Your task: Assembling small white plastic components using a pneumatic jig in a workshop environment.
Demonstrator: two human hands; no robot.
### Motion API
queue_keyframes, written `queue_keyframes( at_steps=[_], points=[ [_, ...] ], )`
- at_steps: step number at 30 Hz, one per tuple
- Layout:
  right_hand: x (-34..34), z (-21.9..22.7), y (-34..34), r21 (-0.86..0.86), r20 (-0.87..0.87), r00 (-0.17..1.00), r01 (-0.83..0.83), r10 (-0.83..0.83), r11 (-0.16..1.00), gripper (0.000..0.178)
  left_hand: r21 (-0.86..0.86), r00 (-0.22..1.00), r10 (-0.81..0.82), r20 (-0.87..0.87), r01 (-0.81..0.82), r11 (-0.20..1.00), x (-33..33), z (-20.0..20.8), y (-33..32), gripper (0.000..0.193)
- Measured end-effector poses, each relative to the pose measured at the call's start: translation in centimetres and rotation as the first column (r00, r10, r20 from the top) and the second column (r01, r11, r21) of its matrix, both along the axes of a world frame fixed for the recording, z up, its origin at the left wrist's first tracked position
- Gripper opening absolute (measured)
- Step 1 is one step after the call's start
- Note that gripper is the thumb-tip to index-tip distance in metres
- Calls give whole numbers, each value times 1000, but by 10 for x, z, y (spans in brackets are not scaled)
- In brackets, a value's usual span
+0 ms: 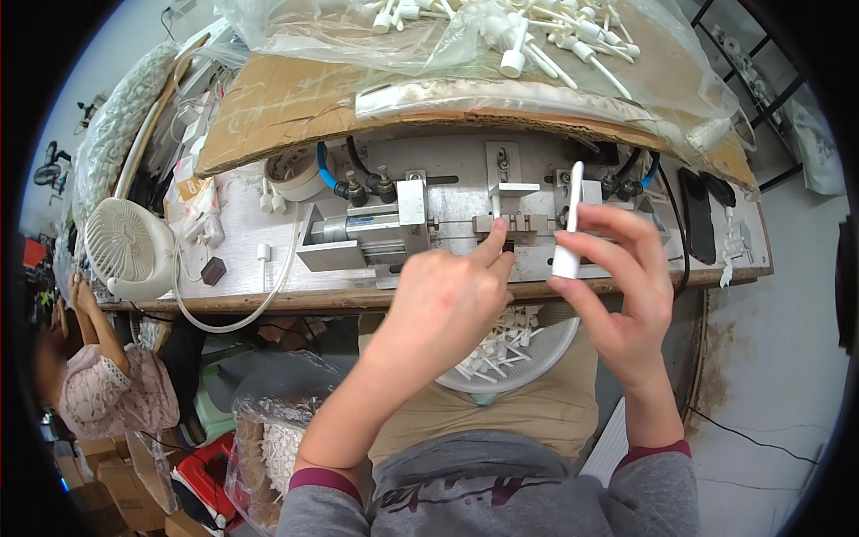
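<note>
Pinching a white plastic stick with a thick cylindrical end (574, 199) between thumb and fingers, a worker's bare right hand (631, 286) holds it upright, right of center in the frame. Its long axis runs nearly vertical, the thin tip pointing to the top of the frame and leaning slightly right, the thick end down. At center, the left hand (452, 291) extends its index finger to a small grooved silver metal block (537, 223); whether its other, curled fingers grip anything cannot be told. The step in hand appears to be positioning or checking at the block; the next move would likely call for clearing that fingertip and bringing the stick leftward, aligned with the block.
</note>
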State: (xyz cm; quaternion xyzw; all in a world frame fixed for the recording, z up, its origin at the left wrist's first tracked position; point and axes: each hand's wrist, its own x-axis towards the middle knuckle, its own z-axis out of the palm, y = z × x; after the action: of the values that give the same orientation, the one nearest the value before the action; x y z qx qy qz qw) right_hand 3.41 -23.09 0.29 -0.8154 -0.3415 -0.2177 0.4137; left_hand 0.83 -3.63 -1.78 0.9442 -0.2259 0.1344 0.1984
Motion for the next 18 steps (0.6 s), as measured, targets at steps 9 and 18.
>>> queue_keyframes(
  at_steps=[9,18],
  points=[
    [-13,-38,13,-409,147,989,44,19,911,28,-265,956,164,245,-96,959,94,93,1,22],
    [0,-30,35,-585,80,997,31,19,810,25,-157,950,164,264,-126,980,147,71,-5,19]
  ],
)
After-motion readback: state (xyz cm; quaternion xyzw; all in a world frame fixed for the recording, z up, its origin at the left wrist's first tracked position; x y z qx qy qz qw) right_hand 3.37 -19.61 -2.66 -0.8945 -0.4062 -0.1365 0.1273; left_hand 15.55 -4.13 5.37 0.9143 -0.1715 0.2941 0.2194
